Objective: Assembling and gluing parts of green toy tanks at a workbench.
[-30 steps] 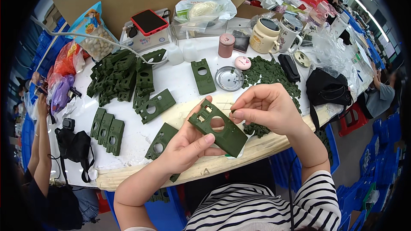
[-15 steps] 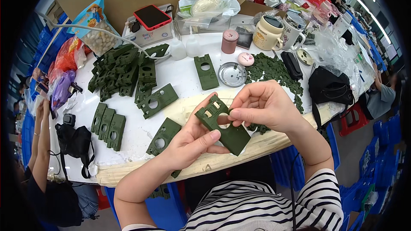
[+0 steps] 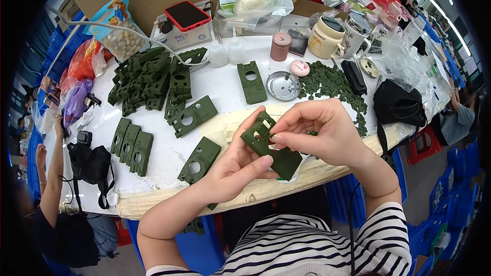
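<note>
My left hand (image 3: pixel 236 171) is closed around a dark green plastic vehicle hull (image 3: pixel 285 162), thumb on its near face and fingers behind. The hull is tilted, with small slots at its upper end and a round hole. Over that hole, my right hand (image 3: pixel 319 132) pinches thumb and forefinger together; whatever sits between the tips is too small or hidden to name. Similar green hulls lie on the table: one (image 3: pixel 199 160) beside my left wrist, another (image 3: pixel 193 116) farther off, one (image 3: pixel 252 83) beyond my hands, and several in a row (image 3: pixel 139 154) at the left.
A heap of green hulls (image 3: pixel 148 79) lies at the back left. Small green pieces (image 3: pixel 327 83) are spread beyond my right hand, beside a round metal dish (image 3: pixel 283 86). Mugs (image 3: pixel 326 37), white squeeze bottles (image 3: pixel 236 51) and a black bag (image 3: pixel 399 103) stand around. Another person's arm (image 3: pixel 51 184) is at left.
My right fingertips have moved slightly left across the hull, toward its slotted end. The hull has tipped a little in my left hand. The whole view has shifted slightly.
</note>
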`<state>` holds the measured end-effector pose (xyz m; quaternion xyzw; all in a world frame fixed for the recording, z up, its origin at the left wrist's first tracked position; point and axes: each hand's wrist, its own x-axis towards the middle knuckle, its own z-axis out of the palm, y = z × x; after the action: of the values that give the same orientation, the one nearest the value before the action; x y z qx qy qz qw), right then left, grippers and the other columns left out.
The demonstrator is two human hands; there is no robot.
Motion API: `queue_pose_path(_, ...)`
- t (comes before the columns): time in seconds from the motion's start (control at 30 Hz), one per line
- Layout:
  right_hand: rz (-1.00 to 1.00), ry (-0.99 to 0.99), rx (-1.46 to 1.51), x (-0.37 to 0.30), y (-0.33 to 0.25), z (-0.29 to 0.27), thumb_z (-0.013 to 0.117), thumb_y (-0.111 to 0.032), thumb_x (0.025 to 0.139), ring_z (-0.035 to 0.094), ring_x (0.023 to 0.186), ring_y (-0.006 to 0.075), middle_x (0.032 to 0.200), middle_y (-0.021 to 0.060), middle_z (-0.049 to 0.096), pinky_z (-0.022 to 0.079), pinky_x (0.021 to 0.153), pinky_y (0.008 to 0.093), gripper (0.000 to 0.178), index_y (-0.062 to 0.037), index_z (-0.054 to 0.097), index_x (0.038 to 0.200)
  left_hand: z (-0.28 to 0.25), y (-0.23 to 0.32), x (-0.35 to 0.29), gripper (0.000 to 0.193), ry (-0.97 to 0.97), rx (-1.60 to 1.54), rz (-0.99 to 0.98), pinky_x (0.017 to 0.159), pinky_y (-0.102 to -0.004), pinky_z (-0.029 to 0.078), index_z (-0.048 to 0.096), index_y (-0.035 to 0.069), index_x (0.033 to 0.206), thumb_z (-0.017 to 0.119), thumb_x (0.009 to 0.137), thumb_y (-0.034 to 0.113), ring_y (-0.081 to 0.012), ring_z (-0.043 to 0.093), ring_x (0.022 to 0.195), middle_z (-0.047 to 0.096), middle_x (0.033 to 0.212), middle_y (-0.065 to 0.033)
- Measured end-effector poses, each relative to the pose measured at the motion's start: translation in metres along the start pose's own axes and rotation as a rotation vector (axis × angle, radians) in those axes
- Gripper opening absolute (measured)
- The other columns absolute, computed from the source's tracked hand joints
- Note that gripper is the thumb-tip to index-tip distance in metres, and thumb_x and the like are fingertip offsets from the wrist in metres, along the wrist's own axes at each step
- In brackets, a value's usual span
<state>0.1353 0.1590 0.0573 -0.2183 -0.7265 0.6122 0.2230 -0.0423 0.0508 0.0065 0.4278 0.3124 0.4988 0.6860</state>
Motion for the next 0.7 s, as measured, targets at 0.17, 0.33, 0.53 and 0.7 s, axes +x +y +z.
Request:
queue_pose_path(0.17, -0.069, -0.011, -0.082, 0.002, -0.001, -0.001, 0.07, -0.008, 0.081, 0.06, 0.069, 0.0061, 0.08, 0.0025, 0.066, 0.048, 0.064, 0.0199, 0.009, -0.0005, 0.067, 0.086, 0.001, 0.0, 0.0, 0.074, -0.005, -0.018, 0.01, 0.096, -0.036, 0.048, -0.006, 0.017, 0.15, 0.044, 0.097, 0.004, -0.022, 0.042, 0.127, 0.03, 0.144, -0.0104)
queue_pose_path(0.33, -0.283, 0.033, -0.328, 0.006, 0.002, 0.0, 0.071, -0.012, 0.077, 0.055, 0.085, 0.0133, 0.094, 0.0042, 0.058, 0.044, 0.077, 0.0275, 0.007, -0.0065, 0.067, 0.08, -0.002, -0.002, 0.001, 0.075, -0.014, -0.002, 0.007, 0.094, -0.0352, 0.048, -0.006, 0.017, 0.15, 0.044, 0.097, 0.004, -0.0215, 0.042, 0.127, 0.03, 0.144, -0.0102)
queue_pose_path(0.53, -0.278, 0.022, -0.378, 0.01, 0.003, 0.002, 0.07, -0.014, 0.075, 0.051, 0.097, 0.0203, 0.099, 0.0061, 0.055, 0.039, 0.09, 0.0332, 0.007, -0.008, 0.067, 0.077, -0.002, -0.003, 0.0, 0.075, -0.009, 0.017, 0.016, 0.092, -0.0338, 0.049, -0.005, 0.017, 0.15, 0.045, 0.097, 0.004, -0.0196, 0.044, 0.124, 0.032, 0.141, -0.0093)
queue_pose_path(0.7, -0.263, 0.044, -0.384, 0.012, 0.006, 0.004, 0.07, -0.017, 0.074, 0.05, 0.1, 0.0218, 0.101, 0.0077, 0.055, 0.039, 0.091, 0.0341, 0.01, -0.0077, 0.067, 0.075, -0.001, -0.005, 0.001, 0.074, -0.008, 0.026, 0.04, 0.092, -0.0323, 0.049, -0.005, 0.015, 0.15, 0.045, 0.096, 0.004, -0.0183, 0.045, 0.123, 0.031, 0.141, -0.0089)
